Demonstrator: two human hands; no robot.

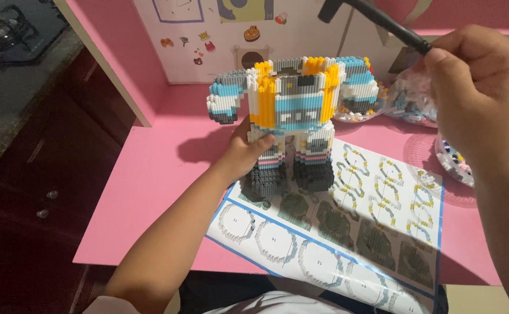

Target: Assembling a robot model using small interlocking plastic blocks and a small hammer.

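Right hand [480, 87]: fist closed round black hammer [376, 20], raised above | left hand [244, 152]: fingers wrapped on block figure [292, 119] leg, upright on instruction sheet [347, 232], pink desk [149, 192] | step: likely tapping bricks tight | next: needs gentle, aimed strike.

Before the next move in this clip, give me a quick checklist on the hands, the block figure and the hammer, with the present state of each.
1. Left hand grips the block figure at its waist: ok.
2. Figure stands upright on the instruction sheet: ok.
3. Right hand holds the black hammer by its handle: ok.
4. Hammer head clear of the figure: ok, raised above it.
5. Figure's blocks all seated: cannot tell.
6. Bags of loose bricks clear of the figure: cannot tell.
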